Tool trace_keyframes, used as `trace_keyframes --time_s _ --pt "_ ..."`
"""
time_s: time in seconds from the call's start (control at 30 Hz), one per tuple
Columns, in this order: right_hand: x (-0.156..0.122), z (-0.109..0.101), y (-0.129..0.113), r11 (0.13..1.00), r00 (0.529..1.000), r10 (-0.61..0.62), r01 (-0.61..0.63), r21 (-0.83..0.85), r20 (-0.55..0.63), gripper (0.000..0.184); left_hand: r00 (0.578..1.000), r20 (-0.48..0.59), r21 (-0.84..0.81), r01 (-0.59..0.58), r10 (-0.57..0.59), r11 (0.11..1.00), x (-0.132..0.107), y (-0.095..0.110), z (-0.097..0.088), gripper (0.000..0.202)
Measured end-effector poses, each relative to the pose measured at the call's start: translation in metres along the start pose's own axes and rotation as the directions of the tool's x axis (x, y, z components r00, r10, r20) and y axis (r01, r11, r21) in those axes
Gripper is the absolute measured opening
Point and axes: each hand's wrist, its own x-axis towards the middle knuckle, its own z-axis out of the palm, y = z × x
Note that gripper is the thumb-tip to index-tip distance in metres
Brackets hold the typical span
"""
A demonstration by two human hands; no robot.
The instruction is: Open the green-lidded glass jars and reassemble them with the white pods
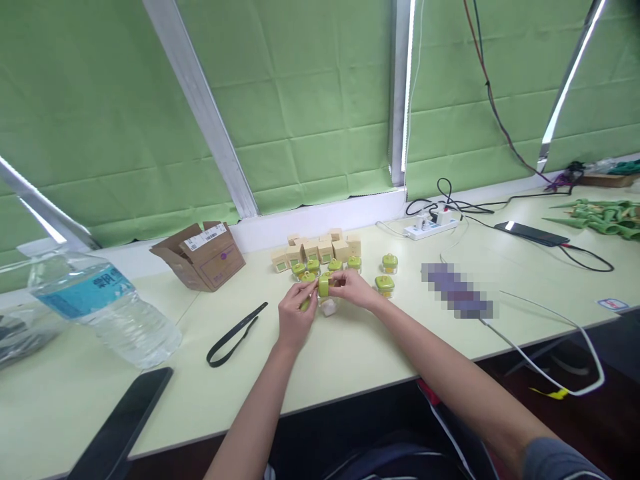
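Over the near middle of the table, my left hand [296, 315] and my right hand [356, 289] are close together. Between their fingertips is a small green-lidded jar [324, 287], tilted so its lid faces me; both hands pinch it. Another bit of green shows by my left fingers, too covered to make out. Just below the jar lies a small whitish lump [329, 307]. Behind my hands stand several similar jars, and to the right are two more, a nearer jar [385, 287] and a farther jar [389, 264].
Several small tan boxes [341, 251] stand behind the jars. An open cardboard carton [213, 263], a black strap [233, 339], a water bottle [107, 307] and a dark phone [123, 423] are leftward. A power strip [431, 229], cables and another phone [531, 233] are rightward.
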Motion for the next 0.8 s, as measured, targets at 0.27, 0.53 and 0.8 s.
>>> trace_keyframes --time_s 0.27,0.53,0.8 --pt "-0.0012 -0.0034 -0.0049 0.999 1.000 -0.008 0.007 -0.048 -0.022 0.023 0.988 0.101 -0.060 0.121 -0.114 0.991 0.0015 0.0035 -0.0014 0.038" --pt "-0.0020 0.0003 -0.0006 0.987 0.997 -0.078 0.073 -0.143 -0.027 0.010 0.958 0.224 -0.161 0.219 -0.180 0.962 0.0005 0.0027 0.0019 0.044" --pt "-0.0028 0.0015 -0.0056 0.976 0.991 -0.117 0.103 -0.192 -0.062 0.011 0.954 0.210 -0.252 0.265 -0.215 0.931 0.0005 0.0055 0.0033 0.043"
